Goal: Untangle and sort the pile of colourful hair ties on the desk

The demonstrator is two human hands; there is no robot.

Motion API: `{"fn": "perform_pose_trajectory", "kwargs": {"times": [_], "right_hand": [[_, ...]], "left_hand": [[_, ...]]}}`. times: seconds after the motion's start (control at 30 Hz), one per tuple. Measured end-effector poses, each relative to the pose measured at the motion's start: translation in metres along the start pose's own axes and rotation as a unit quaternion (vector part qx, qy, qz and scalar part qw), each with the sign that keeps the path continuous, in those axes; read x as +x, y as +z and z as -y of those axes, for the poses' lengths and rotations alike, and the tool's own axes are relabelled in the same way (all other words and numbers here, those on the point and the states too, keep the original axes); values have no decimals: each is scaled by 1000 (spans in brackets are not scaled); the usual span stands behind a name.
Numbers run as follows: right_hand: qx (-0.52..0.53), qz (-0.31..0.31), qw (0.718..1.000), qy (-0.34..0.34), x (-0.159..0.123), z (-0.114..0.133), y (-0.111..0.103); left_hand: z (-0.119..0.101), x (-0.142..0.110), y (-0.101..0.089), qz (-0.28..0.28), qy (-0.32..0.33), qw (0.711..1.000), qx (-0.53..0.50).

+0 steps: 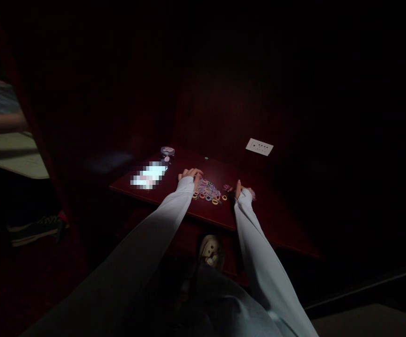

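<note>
A pile of small, many-coloured rings that look like hair ties [208, 189] lies on the dark red tabletop [203, 213]. At the pile's left edge rests my left hand [190, 175], fingers apart and slightly bent, with nothing plainly held. To the right of the pile is my right hand [244, 191], its thumb pointing up and its other fingers mostly hidden. Something pinkish-purple [254, 195] shows at that hand's far right side; whether it is held I cannot tell. A few reddish-pink pieces [227, 188] lie between the pile and my right hand.
A bright, pixelated screen [149, 175] lies on the left of the tabletop, with a round clear container [167, 151] behind it. One green ring [206, 158] sits farther back. A white socket plate [259, 146] is on the wall. Beyond the left partition is another person's arm [1, 123].
</note>
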State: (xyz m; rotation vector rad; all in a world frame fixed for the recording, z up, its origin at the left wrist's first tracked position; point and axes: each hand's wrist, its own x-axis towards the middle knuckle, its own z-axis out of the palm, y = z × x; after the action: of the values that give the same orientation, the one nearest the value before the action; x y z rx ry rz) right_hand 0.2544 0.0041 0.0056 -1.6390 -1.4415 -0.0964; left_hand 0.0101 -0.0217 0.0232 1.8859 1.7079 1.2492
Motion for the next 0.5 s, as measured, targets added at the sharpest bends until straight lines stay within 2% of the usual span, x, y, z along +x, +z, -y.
{"fn": "perform_pose_trajectory", "kwargs": {"times": [0.13, 0.3, 0.4, 0.5], "right_hand": [[-13, 14, 1000, -24, -2, -1, 8], [-18, 20, 996, -80, -4, -1, 6], [-11, 32, 990, -136, -9, 8, 2], [-6, 70, 977, -200, -19, 24, 3]], "left_hand": [[1, 1, 0, -29, -26, 999, -12], [4, 3, 2, -40, -34, 999, -16], [5, 3, 3, -39, -27, 999, -13], [3, 1, 4, -10, 2, 1000, 4]]}}
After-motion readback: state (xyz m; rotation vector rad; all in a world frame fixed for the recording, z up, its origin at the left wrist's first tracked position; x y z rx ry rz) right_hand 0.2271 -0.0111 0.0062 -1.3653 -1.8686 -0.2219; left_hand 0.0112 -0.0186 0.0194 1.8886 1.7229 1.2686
